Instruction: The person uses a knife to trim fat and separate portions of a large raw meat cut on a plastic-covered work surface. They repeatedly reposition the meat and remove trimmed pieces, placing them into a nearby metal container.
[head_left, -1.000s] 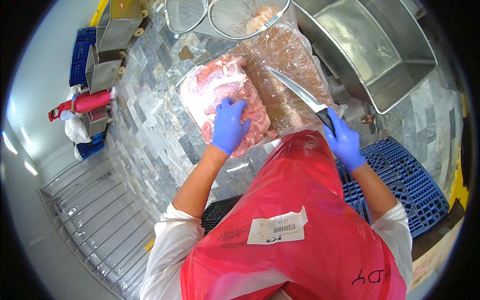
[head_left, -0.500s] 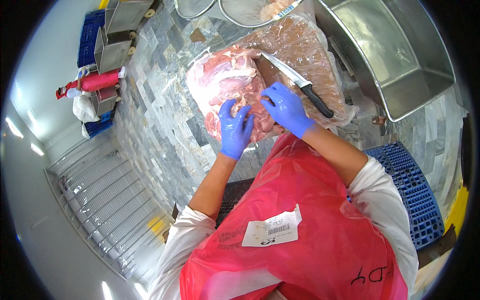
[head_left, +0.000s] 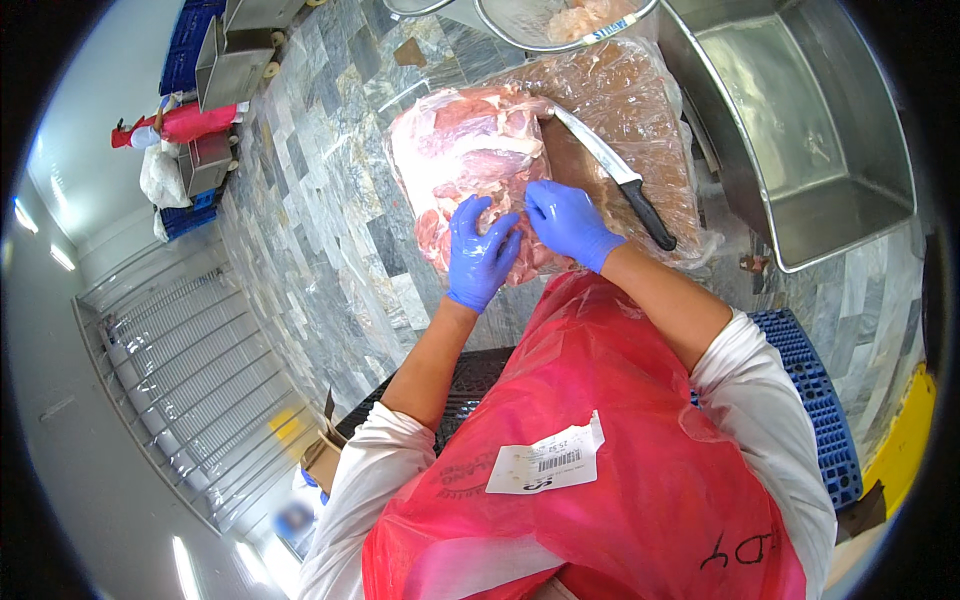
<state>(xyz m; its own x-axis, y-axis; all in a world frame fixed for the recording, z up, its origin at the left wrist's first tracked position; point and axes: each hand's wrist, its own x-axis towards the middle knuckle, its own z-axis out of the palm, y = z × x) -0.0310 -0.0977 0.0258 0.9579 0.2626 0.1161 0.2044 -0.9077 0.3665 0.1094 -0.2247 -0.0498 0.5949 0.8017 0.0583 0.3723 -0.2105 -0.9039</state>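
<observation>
A large slab of raw pink meat (head_left: pixel 478 140) lies at the left part of a brown board wrapped in clear plastic (head_left: pixel 625 110). My left hand (head_left: pixel 480 255), in a blue glove, rests on the meat's near part with its fingers curved and apart. Just right of it, my right hand (head_left: pixel 570 222), gloved the same way, has its fingers bunched together at the meat's near right edge. What its fingertips pinch is hidden. A knife with a black handle (head_left: pixel 648 214) lies on the board beyond my right hand, its blade tip against the meat.
A deep metal tub (head_left: pixel 800 120) stands at the right. Round wire-rimmed sieves (head_left: pixel 560 48) sit at the far edge, one holding pale scraps. Blue plastic pallets (head_left: pixel 810 390) lie low at the right. A person in a red apron (head_left: pixel 190 122) is far left near metal carts.
My right hand has drawn its fingers in, closing at the meat's edge. The left hand stays on the meat. The whole view has shifted slightly.
</observation>
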